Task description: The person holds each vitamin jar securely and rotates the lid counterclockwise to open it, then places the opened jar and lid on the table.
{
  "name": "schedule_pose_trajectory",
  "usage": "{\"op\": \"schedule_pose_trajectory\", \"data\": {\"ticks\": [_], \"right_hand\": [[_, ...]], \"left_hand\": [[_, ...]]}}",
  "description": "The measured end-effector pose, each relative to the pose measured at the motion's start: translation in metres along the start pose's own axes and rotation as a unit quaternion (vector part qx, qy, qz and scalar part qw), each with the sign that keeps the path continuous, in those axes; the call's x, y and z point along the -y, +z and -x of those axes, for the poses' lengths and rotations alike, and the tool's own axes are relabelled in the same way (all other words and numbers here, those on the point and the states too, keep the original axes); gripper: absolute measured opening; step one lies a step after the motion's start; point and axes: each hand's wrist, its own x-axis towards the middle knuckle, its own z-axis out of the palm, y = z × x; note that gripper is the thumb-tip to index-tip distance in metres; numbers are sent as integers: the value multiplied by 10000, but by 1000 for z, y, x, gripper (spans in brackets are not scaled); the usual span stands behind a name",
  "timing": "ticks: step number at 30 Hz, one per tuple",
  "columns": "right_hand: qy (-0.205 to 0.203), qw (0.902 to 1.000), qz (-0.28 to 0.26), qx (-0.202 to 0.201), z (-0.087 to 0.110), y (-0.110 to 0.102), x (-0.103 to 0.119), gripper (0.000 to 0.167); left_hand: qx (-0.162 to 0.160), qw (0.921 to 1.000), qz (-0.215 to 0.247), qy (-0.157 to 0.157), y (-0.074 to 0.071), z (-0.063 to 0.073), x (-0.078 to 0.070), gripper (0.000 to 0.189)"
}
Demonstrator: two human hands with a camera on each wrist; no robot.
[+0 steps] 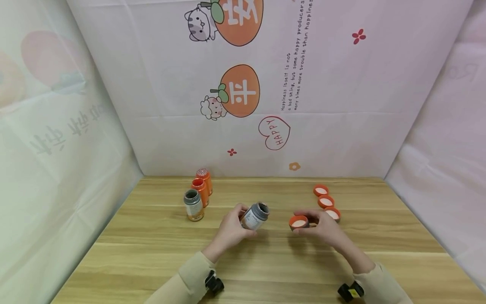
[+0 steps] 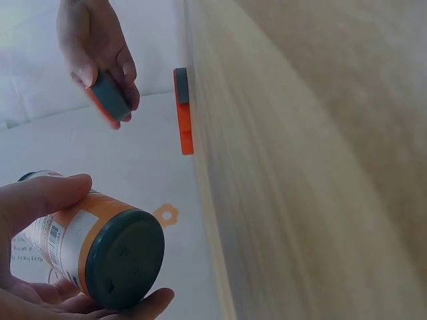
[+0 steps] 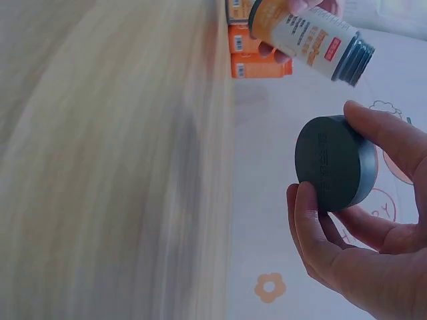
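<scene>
My left hand [image 1: 232, 226] grips a dark grey bottle [image 1: 255, 216] with a white and orange label, its open mouth tilted up to the right. In the left wrist view the dark base of that bottle [image 2: 127, 261] faces the camera, fingers and thumb wrapped round its side. My right hand [image 1: 322, 228] pinches a screw cap [image 1: 298, 223] by its rim, apart from the bottle. The cap's orange-rimmed inside with a white liner faces up in the head view, while its dark green-grey outer face [image 3: 328, 163] shows in the right wrist view.
On the wooden table [image 1: 152, 261], a grey open bottle [image 1: 194, 206] and two orange bottles, one the middle bottle [image 1: 200, 191], stand in a row at the left. Several caps lie in a row at the right, including the far cap [image 1: 320, 190]. A printed cloth [image 1: 322, 139] hangs behind.
</scene>
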Motion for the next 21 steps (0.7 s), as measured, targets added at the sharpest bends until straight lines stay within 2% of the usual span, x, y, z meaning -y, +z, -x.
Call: {"op": "schedule_pose_trajectory", "data": {"ticks": [8,17,21], "right_hand": [[43,9999,80,-95,3,-3,-7,60],[-247,9993,4,-288,7,-8,-15,64],[-132,9988,250,-402,9,-10,-20,63]], "left_hand": [[-142,9999,-31,-85,-9,2,4,57],[-345,9993,21,-128,-17,3,10,56],[-446,9989,4,-159,-23,5,11,56]]}}
